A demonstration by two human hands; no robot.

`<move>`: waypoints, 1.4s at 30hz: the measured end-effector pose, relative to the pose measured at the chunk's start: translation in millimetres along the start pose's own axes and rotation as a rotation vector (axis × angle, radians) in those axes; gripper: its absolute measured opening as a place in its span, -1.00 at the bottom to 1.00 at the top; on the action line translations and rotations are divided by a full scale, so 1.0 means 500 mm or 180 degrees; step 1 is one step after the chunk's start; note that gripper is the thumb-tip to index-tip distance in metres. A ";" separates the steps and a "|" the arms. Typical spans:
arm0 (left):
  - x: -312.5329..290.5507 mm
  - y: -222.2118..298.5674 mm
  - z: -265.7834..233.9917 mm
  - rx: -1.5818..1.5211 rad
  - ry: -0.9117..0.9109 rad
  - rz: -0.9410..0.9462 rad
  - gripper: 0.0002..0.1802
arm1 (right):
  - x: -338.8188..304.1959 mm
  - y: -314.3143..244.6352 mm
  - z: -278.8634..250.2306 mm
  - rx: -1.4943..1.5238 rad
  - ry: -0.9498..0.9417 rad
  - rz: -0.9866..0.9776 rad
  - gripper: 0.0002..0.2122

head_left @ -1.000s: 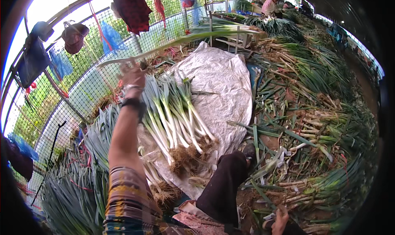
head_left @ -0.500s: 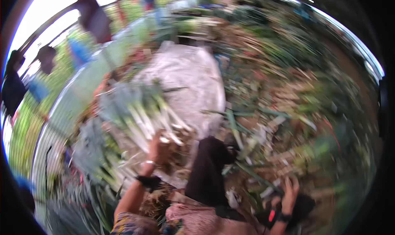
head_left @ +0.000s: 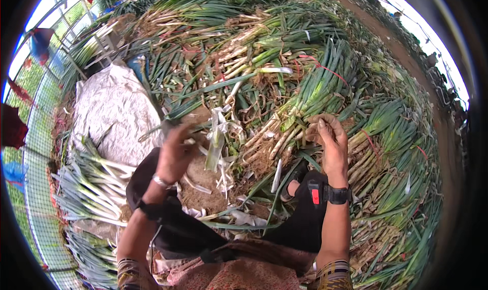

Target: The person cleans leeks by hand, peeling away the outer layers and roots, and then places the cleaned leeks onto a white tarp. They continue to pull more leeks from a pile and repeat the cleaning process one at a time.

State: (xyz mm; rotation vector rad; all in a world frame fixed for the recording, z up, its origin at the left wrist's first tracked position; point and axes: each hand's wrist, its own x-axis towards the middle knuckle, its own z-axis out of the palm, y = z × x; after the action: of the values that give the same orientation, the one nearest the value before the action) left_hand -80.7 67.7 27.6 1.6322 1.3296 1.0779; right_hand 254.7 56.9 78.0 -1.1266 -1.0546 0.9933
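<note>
My right hand (head_left: 329, 140) hangs over a bundle of untrimmed leeks (head_left: 323, 89) with a red tie, its fingers loosely curved and apart. Nothing shows between them. Blurred by motion, my left hand (head_left: 175, 150) is above the ground in front of my left knee, fingers apart and nothing seen in it. Peeled white leek skins (head_left: 217, 145) lie between the two hands. Cleaned leeks with white stems (head_left: 99, 181) are laid out at the left, beside a white plastic sheet (head_left: 114, 109).
Tied leek bundles (head_left: 389, 137) lie along the right, and more leeks (head_left: 218, 5) are heaped at the back. Green netting (head_left: 35, 188) runs down the left side. A brown dirt strip (head_left: 391, 46) passes at the far right. My dark-trousered legs (head_left: 188, 229) are spread below.
My view has swung to the right. The left hand has come away from the cleaned leeks. My right hand has moved forward to the untrimmed bundle.
</note>
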 end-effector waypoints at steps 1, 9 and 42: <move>0.032 -0.010 0.056 0.0254 -0.0233 0.0149 -0.45 | 0.015 0.005 -0.016 -0.0039 0.0055 0.0014 -0.82; 0.184 -0.490 0.426 0.1004 -0.1116 -0.1018 -0.59 | 0.039 0.045 -0.055 0.0042 0.0322 0.0788 -0.87; -0.245 0.309 -0.149 0.3147 -0.0936 -0.0501 -0.73 | 0.088 0.202 0.180 0.2943 -0.0195 0.2261 -0.73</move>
State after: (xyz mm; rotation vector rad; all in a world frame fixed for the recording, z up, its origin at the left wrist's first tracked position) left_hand -109.7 -75.8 179.0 2.1854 1.8731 0.0054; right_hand 168.5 133.3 -5.5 -0.6642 -0.1114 1.8265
